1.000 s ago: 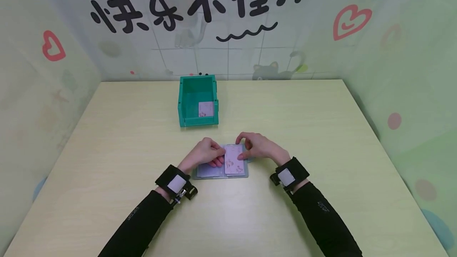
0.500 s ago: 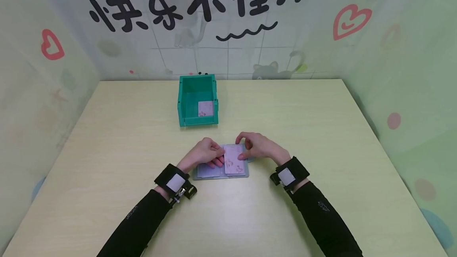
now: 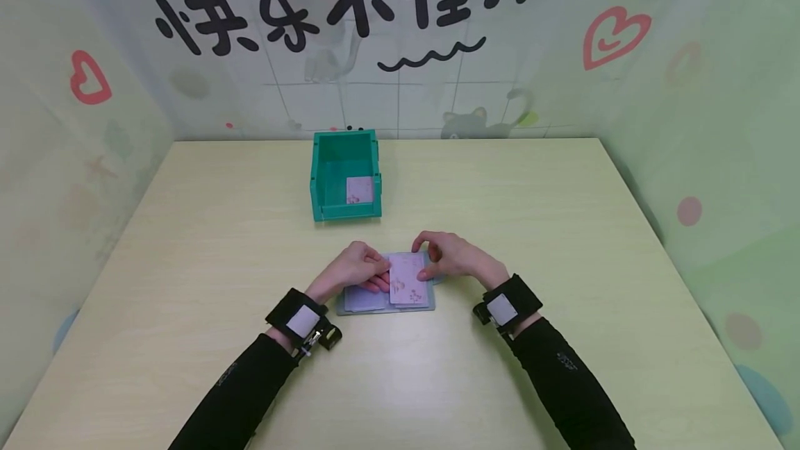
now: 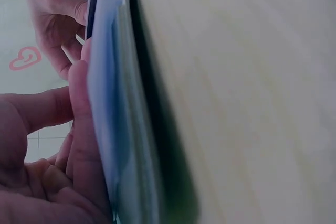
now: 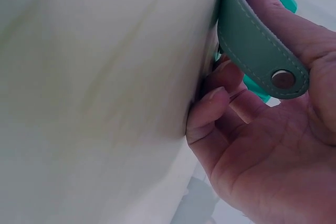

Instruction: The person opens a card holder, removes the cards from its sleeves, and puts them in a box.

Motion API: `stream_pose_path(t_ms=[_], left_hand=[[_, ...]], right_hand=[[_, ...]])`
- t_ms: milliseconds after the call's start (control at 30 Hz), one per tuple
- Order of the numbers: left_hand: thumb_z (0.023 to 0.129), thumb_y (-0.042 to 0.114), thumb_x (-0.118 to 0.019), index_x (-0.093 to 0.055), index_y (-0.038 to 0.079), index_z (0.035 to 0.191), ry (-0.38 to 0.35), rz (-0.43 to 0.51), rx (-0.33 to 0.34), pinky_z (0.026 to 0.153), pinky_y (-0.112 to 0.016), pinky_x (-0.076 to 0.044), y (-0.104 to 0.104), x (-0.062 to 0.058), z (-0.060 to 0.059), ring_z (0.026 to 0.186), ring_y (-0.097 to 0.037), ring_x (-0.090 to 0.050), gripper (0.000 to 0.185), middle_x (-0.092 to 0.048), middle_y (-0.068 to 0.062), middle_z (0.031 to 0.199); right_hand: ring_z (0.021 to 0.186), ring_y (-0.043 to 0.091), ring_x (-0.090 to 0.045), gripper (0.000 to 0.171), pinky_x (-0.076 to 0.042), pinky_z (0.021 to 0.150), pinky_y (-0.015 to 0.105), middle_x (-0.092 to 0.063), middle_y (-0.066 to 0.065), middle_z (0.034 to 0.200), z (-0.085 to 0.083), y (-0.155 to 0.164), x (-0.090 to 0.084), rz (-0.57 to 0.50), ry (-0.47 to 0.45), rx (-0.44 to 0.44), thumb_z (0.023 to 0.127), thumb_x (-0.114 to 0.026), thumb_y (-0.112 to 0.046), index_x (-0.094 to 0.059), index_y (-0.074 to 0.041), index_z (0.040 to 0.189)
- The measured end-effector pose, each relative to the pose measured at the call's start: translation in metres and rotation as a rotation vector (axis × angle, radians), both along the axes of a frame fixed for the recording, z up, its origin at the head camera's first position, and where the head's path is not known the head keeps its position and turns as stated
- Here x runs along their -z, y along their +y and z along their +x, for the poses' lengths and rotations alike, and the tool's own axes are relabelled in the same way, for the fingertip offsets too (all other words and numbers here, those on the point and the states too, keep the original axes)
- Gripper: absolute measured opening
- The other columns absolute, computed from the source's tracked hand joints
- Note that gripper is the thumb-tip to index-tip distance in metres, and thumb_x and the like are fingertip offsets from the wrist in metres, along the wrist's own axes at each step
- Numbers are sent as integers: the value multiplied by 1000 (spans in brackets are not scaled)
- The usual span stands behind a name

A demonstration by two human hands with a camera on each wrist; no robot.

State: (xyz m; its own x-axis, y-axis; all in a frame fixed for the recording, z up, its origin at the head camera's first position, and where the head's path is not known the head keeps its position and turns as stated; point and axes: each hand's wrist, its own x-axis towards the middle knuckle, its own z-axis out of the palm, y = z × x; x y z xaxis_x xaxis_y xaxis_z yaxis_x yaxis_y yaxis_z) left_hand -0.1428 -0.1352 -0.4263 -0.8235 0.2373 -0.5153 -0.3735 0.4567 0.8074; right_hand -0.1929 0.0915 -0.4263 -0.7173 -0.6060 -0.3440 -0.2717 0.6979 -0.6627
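Hands meet over a flat card holder [image 3: 385, 294] that lies open on the counter [image 3: 187, 242], near you and well short of the green bin [image 3: 346, 176]. Your left hand [image 3: 353, 268] comes in from the left with curled fingers that press on the holder's left page and pinch the left edge of the pink card [image 3: 407, 280]. That card lies on the right page, its long axis running away from you, its top end tilted slightly left. Your right hand [image 3: 451, 255] sits just right of it, thumb on the card's right edge, fingers curled round the holder's snap strap [image 5: 260, 51]. Both grips touch the card; neither is nearer. A second card [image 3: 359, 190] rests in the bin.
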Motion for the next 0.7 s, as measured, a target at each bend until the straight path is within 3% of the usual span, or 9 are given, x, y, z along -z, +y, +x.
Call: stream_pose_path(t_ms=[333,700], left_hand=[[95,16,-69,-67,-4,109,42,-2,-24,57,-19,-55,2,4,1,59,-9,-67,24,-73,-7,77],[98,15,-65,-57,-8,128,-1,33,-64,66,-22,-59,-7,1,6,73,-11,-71,38,-72,-17,104]], right_hand=[[82,19,-50,45,-36,69,26,-49,5,86,0,-1,0,-2,6,-10,86,-81,-21,-59,-14,125],[80,19,-50,46,-36,67,26,-49,5,84,0,0,-1,3,18,-17,86,-81,-23,-59,-12,125]])
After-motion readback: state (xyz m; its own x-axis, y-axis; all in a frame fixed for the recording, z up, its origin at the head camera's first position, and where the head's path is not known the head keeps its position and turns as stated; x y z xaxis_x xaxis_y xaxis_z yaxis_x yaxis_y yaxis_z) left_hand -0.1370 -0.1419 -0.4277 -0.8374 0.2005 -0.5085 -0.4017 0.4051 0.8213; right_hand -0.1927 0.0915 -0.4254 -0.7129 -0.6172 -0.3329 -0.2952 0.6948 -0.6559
